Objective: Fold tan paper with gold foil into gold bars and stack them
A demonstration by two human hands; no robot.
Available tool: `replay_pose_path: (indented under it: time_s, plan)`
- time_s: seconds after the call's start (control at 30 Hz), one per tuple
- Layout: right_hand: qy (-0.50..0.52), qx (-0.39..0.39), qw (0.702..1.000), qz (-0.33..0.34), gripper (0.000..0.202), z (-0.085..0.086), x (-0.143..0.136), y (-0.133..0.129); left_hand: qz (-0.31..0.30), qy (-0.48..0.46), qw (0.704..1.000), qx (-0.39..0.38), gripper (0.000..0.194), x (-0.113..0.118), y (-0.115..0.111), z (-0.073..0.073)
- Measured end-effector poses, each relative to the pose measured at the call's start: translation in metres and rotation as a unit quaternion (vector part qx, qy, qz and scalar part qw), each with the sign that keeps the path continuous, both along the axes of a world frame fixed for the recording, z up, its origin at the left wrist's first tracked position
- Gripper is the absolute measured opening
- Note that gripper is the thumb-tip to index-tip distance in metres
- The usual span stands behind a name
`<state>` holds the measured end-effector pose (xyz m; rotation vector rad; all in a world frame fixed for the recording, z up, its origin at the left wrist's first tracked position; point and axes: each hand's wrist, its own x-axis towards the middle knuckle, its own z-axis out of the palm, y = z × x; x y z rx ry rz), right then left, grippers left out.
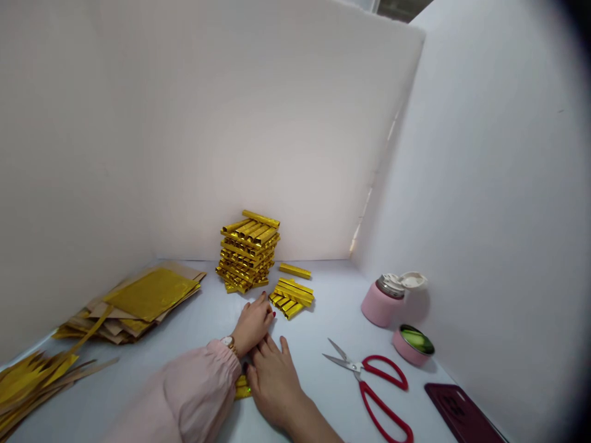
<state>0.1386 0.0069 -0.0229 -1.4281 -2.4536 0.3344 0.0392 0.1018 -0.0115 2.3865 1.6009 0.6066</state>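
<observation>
My left hand (252,323), with a watch on its wrist, reaches toward the stacked gold tubes (249,252); its fingers are bent together, and what lies under them is hidden. My right hand (273,375) rests just below it, palm down with the fingers stretched out and the thumb apart, its fingertips near the left wrist. Some gold pieces (242,387) show on the table between the left sleeve and the right hand. A smaller pile of gold tubes (292,296) lies ahead of the hands, with a single gold tube (295,271) behind it.
Gold sheets (148,295) and cut gold strips (32,381) lie at the left. Open scissors with red handles (357,367) are right of the hands. Further right are a pink bottle (381,303), a pink lid (410,354) and a dark red phone (462,412). White walls (258,123) surround the table.
</observation>
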Motion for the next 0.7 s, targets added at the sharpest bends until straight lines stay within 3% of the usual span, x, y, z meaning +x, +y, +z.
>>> replay_pose_path:
  time_s: [0.1,0.2,0.3,0.4,0.47,0.53,0.7]
  plan:
    - [-0.002,-0.006,1.000,0.001,0.050,0.001,0.000,0.001,-0.008,-0.001,1.000,-0.002,0.020,-0.005,-0.009,0.006]
    - [-0.012,-0.021,1.000,0.007,0.050,0.003,-0.001,0.003,-0.027,0.000,1.000,0.000,0.026,-0.020,-0.041,0.005]
    - [-0.019,-0.039,0.999,0.014,0.051,0.001,-0.001,0.005,-0.064,0.015,0.998,0.007,0.049,-0.042,-0.088,-0.013]
    - [-0.019,-0.041,0.999,-0.001,0.050,-0.002,-0.001,0.005,-0.117,0.088,0.981,0.124,0.072,-0.060,-0.124,-0.040]
    - [-0.016,-0.036,0.999,-0.007,0.051,-0.003,0.000,0.004,-0.122,0.123,0.970,0.172,0.082,-0.066,-0.135,-0.051]
    - [-0.014,-0.033,0.999,-0.006,0.051,-0.003,0.000,0.003,-0.111,0.138,0.964,0.199,0.088,-0.066,-0.138,-0.054]
    - [-0.006,-0.029,1.000,-0.002,0.048,0.000,0.003,0.001,-0.094,0.144,0.958,0.230,0.090,-0.061,-0.138,-0.040]
